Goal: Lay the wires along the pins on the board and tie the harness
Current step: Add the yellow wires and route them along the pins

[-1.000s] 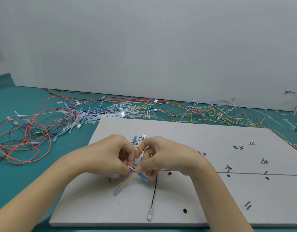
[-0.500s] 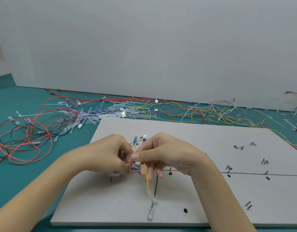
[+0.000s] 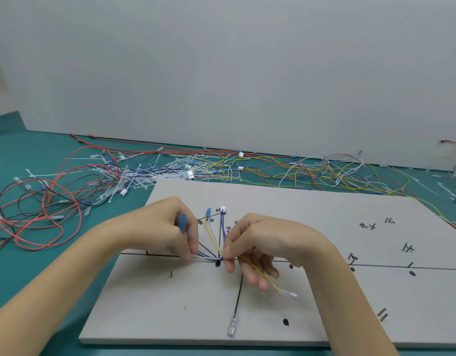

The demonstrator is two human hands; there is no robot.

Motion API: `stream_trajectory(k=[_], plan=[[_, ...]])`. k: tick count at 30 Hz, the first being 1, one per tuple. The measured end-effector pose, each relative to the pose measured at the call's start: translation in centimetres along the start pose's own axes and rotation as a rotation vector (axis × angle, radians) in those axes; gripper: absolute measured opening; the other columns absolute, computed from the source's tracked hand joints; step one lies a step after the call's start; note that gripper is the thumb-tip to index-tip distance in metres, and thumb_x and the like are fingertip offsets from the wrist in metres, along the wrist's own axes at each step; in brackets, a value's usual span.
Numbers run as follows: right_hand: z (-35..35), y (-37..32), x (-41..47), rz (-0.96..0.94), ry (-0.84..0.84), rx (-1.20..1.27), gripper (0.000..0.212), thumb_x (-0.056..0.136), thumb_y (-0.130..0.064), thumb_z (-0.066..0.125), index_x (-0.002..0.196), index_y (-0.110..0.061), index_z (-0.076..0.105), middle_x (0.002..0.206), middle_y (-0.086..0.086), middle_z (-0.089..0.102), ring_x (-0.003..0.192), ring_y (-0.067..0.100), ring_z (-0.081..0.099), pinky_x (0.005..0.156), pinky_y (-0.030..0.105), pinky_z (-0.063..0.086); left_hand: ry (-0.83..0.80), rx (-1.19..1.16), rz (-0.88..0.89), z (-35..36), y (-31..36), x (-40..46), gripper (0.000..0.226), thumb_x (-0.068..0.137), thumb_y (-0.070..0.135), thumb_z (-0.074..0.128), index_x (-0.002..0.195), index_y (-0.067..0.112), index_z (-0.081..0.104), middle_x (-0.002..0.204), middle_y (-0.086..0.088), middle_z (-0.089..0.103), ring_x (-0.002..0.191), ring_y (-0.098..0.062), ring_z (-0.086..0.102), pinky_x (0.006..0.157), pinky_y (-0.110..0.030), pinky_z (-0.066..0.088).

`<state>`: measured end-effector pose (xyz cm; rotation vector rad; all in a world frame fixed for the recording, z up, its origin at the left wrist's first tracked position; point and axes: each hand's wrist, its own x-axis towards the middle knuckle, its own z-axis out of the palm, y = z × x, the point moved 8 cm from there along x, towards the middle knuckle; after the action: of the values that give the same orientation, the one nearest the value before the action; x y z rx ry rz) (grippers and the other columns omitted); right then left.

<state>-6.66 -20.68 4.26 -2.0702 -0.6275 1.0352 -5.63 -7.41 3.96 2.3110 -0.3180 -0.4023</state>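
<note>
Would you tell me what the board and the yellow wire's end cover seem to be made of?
Board: pale grey, matte, thick-edged, marked in black pen; probably foam or fibre board. End cover on the yellow wire: clear, slightly glossy sleeve; likely soft plastic.

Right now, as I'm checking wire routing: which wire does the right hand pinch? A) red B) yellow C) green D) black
B: the right hand pinches the yellow wire, whose clear-sleeved end trails out below its fingers over the board.
</note>
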Motion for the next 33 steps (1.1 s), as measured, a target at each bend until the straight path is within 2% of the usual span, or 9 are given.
stream_trajectory(k=[2, 7, 10, 13, 17, 23, 27, 31, 33], plan=[[1.1, 0.2, 0.5, 0.046, -0.046, -0.074, 0.021, 0.092, -0.013, 0.049, 0.079, -0.005, 0.064, 0.049, 0.006, 0.059, 0.037, 0.016, 0.055, 0.036, 0.018, 0.034, -0.008, -0.017, 0.0, -0.2, -0.3, 0.0, 0.013, 0.056, 0.023, 0.069, 0.067, 0.021, 0.075, 0.057, -0.005, 0.06, 0.052, -0.011, 0.045, 0.052, -0.021, 0.032], [2.1, 0.8, 1.3, 0.129, -0.046, -0.165, 0.021, 0.088, -0.01, 0.05, 0.077, -0.001, 0.065, 0.044, 0.004, 0.056, 0.033, 0.014, 0.052, 0.033, 0.016, 0.03, 0.034, -0.041, -0.004, -1.9, -1.4, 0.0, 0.01, 0.06, 0.023, 0.075, 0.07, 0.024, 0.077, 0.067, 0.001, 0.07, 0.063, -0.009, 0.061, 0.063, -0.02, 0.047], [1.4, 1.2, 1.1, 0.16, -0.014, -0.193, 0.021, 0.086, -0.009, 0.051, 0.072, -0.002, 0.066, 0.042, 0.003, 0.055, 0.033, 0.014, 0.051, 0.033, 0.016, 0.029, 0.08, -0.132, -0.018, -3.1, -2.2, -0.1, 0.011, 0.061, 0.013, 0.079, 0.072, 0.016, 0.078, 0.072, -0.012, 0.072, 0.062, -0.013, 0.063, 0.061, -0.018, 0.048], [1.0, 1.5, 1.0, 0.182, -0.002, -0.206, 0.021, 0.085, -0.008, 0.052, 0.071, -0.003, 0.066, 0.042, 0.003, 0.055, 0.033, 0.014, 0.051, 0.033, 0.016, 0.029, 0.108, -0.141, -0.036, -3.9, -2.8, 0.0, 0.015, 0.069, 0.0, 0.081, 0.072, 0.015, 0.079, 0.072, -0.014, 0.073, 0.06, -0.012, 0.063, 0.058, -0.017, 0.048], [0.7, 1.8, 1.1, 0.206, 0.008, -0.209, 0.021, 0.085, -0.009, 0.053, 0.07, -0.003, 0.066, 0.041, 0.003, 0.055, 0.033, 0.014, 0.051, 0.033, 0.015, 0.029, 0.124, -0.121, -0.06, -4.3, -3.5, 0.1, 0.012, 0.07, 0.007, 0.083, 0.074, 0.017, 0.079, 0.07, -0.012, 0.072, 0.056, -0.01, 0.059, 0.05, -0.017, 0.041], [0.6, 1.9, 1.0, 0.213, 0.025, -0.212, 0.021, 0.085, -0.009, 0.053, 0.069, -0.004, 0.066, 0.043, 0.004, 0.057, 0.034, 0.014, 0.052, 0.033, 0.016, 0.029, 0.1, -0.1, -0.083, -4.5, -4.6, 0.0, 0.003, 0.078, 0.02, 0.079, 0.079, 0.023, 0.079, 0.076, -0.005, 0.075, 0.062, -0.012, 0.062, 0.052, -0.019, 0.046], [0.4, 1.9, 0.9, 0.213, 0.033, -0.21, 0.021, 0.085, -0.01, 0.054, 0.068, -0.005, 0.066, 0.043, 0.003, 0.057, 0.034, 0.014, 0.053, 0.033, 0.015, 0.029, 0.064, -0.078, -0.108, -4.3, -5.2, -0.1, 0.007, 0.078, 0.016, 0.079, 0.079, 0.023, 0.079, 0.079, -0.005, 0.076, 0.064, -0.01, 0.063, 0.055, -0.019, 0.048], [0.3, 1.9, 0.7, 0.213, 0.038, -0.201, 0.022, 0.085, -0.01, 0.055, 0.067, -0.006, 0.067, 0.043, 0.003, 0.057, 0.034, 0.014, 0.054, 0.034, 0.015, 0.029, 0.088, -0.035, -0.113, -4.5, -5.2, 0.0, 0.009, 0.074, 0.019, 0.083, 0.078, 0.026, 0.08, 0.082, -0.006, 0.076, 0.071, -0.021, 0.065, 0.06, -0.025, 0.051], [0.2, 1.9, 0.7, 0.215, 0.042, -0.202, 0.022, 0.084, -0.012, 0.055, 0.067, -0.007, 0.068, 0.044, 0.002, 0.058, 0.035, 0.013, 0.054, 0.034, 0.015, 0.029, 0.102, -0.02, -0.102, -4.6, -4.9, 0.0, 0.012, 0.074, 0.017, 0.083, 0.077, 0.027, 0.08, 0.084, -0.002, 0.076, 0.077, -0.025, 0.069, 0.071, -0.032, 0.053]])
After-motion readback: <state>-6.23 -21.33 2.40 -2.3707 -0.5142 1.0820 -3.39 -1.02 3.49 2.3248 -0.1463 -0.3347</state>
